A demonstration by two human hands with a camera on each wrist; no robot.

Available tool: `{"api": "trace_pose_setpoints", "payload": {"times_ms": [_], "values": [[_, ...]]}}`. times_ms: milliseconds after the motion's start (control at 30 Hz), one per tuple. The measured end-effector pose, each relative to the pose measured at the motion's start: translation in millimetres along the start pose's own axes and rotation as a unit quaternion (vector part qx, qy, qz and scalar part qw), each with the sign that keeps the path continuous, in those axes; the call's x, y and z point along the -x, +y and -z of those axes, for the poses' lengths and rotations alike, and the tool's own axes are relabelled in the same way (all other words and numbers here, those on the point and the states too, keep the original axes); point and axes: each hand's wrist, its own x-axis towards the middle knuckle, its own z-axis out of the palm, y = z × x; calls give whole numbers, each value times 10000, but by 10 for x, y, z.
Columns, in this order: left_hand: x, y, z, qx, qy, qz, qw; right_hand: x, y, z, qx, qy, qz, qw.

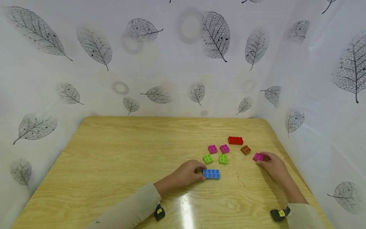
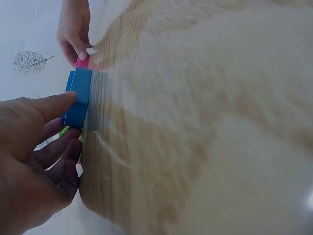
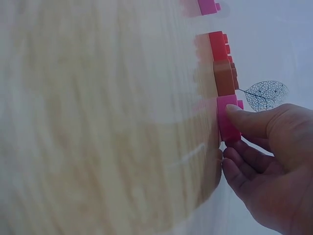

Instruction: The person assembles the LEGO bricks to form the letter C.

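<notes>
My left hand [image 1: 188, 173] grips a blue eight-stud toy brick [image 1: 211, 174] by its left end, studs up on the table. In the left wrist view the thumb lies along the near side of the blue brick [image 2: 79, 98]. Over at the right, my right hand [image 1: 273, 166] pinches a pink four-stud brick [image 1: 258, 156] between thumb and fingers. The right wrist view shows the thumb on that pink brick [image 3: 228, 118], its far side hidden. A brown brick [image 1: 245, 149] lies just left of this hand, and a red brick [image 1: 235, 140] behind that.
Two green bricks [image 1: 223, 159] lie behind the blue one, with two more pink bricks [image 1: 212, 149] farther back. The wooden table [image 1: 114, 152] ends at a leaf-patterned white curtain [image 1: 171, 70] at the back and sides. Small dark specks dot the wood between the hands.
</notes>
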Motion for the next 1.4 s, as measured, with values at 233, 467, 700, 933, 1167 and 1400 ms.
{"api": "trace_pose_setpoints", "payload": {"times_ms": [233,467,700,933,1167,1400], "values": [[-12,-4,-27,-28,-12,-17,10000,35,17,-23,-92,-36,-50,9999],[-9,16,-58,-283,81,-70,9995,122,-64,-92,-326,-112,24,9994],[1,71,-72,-502,146,-95,9986,217,-198,-207,-498,-321,-57,9982],[67,59,-69,-342,89,-25,9994,357,-434,-376,-800,-583,22,9951],[152,48,-38,-356,40,-45,9993,438,-639,-563,-1382,-882,-6,9865],[183,31,-25,-109,2,181,9998,517,-809,-698,-1932,-1105,28,9749]]}}
